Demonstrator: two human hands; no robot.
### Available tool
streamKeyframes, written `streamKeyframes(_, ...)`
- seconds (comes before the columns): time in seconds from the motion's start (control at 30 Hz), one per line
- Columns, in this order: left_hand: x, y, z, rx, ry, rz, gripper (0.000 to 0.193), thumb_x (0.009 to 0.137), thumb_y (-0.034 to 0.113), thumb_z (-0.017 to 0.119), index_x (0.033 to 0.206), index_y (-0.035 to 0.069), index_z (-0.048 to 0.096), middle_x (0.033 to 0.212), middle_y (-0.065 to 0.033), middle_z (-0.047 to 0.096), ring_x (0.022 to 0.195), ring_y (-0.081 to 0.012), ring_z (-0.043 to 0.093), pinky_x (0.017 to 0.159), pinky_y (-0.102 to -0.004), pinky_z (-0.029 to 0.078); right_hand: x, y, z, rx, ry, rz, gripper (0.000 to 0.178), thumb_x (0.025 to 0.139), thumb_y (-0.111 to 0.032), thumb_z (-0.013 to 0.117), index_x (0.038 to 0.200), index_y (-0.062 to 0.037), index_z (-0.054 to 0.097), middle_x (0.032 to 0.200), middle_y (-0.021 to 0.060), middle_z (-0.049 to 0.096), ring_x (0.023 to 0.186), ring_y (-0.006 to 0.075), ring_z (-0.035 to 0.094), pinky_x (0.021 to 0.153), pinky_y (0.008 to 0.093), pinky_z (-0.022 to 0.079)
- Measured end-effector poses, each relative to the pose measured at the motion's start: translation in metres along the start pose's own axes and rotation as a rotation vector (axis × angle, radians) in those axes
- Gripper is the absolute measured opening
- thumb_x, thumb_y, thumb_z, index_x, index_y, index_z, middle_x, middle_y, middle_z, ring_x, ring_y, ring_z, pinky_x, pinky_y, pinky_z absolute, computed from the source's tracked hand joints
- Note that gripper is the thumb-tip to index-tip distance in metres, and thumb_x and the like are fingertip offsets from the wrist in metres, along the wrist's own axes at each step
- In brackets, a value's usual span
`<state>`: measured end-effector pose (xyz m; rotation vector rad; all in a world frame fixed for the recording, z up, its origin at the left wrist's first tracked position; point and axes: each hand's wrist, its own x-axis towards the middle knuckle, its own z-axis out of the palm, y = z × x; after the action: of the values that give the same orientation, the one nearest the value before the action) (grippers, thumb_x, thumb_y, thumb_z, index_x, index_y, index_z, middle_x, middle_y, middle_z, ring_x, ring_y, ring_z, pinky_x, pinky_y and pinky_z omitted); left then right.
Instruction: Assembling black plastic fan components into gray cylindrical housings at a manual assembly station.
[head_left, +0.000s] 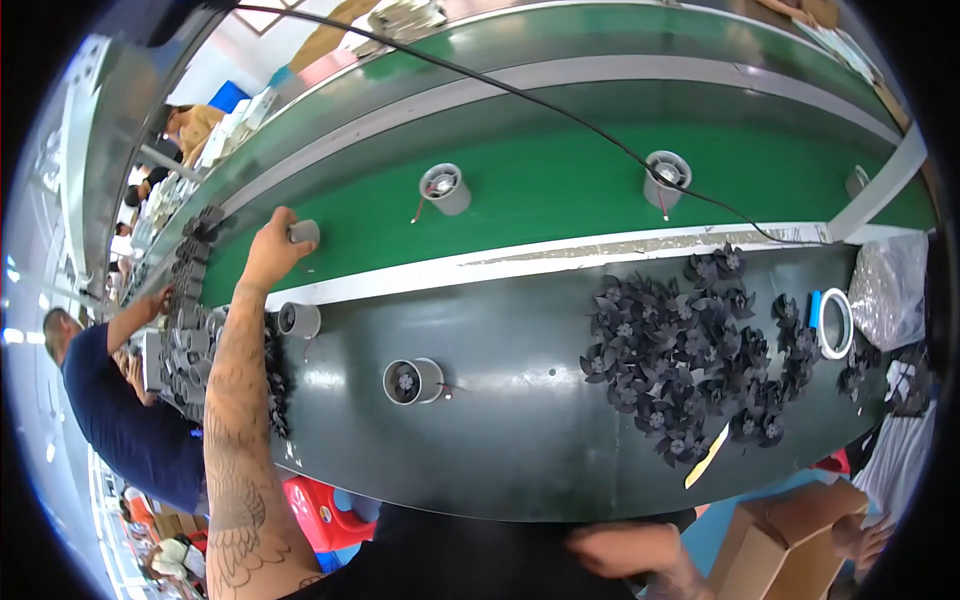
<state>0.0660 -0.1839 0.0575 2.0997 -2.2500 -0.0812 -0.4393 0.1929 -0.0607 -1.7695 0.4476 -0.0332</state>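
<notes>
My left hand reaches over the green conveyor belt, fingers closed round a small grey cylindrical fan housing. My right hand is low by my body at the table's front edge; it is smeared by motion, so its fingers do not show clearly. Nearest to me on the dark table lies a grey housing with a black fan wheel inside and a short wire. Another grey housing rests beside my left forearm. A big pile of black fan wheels spreads over the table's right half.
Two housings stand on the belt. A white rail divides belt from table. At right are a tape roll, a clear bag and a yellow strip. A co-worker handles many housings at left.
</notes>
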Motion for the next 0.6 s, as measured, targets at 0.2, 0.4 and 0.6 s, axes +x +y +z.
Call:
streamKeyframes(0.2,-0.128,0.050,-0.007,-0.646,0.279,0.022,0.036,0.083,0.011,0.073,0.106,0.005,0.046,0.095,-0.0037,0.054,0.088,-0.0127,0.054,0.072,-0.0264,0.050,0.052,-0.149,-0.168,-0.552,0.511,-0.133,0.024,0.083,-0.011,0.058,0.105,-0.0013,0.060,0.075,0.0112,0.061,0.071,0.0321,0.067,0.062,0.0457,0.055)
streamKeyframes(0.4,-0.250,0.098,0.087,-0.714,0.387,-0.137,0.051,0.083,0.003,0.073,0.129,-0.002,0.051,0.122,-0.0125,0.054,0.117,-0.0252,0.052,0.106,-0.0383,0.039,0.260,-0.081,-0.315,-0.881,1.073,0.237,0.049,0.092,-0.020,0.056,0.141,-0.0181,0.054,0.151,0.0245,0.040,0.126,0.0539,0.050,0.083,0.0543,0.054)
streamKeyframes(0.6,-0.290,0.086,0.083,-0.595,0.263,-0.258,0.053,0.090,0.003,0.073,0.136,-0.004,0.047,0.124,-0.0184,0.057,0.109,-0.0267,0.058,0.095,-0.0377,0.049,0.353,-0.092,-0.318,-0.852,0.814,0.555,0.031,0.083,-0.022,0.070,0.112,-0.0117,0.073,0.116,0.0128,0.053,0.109,0.0348,0.052,0.056,0.0422,0.055)
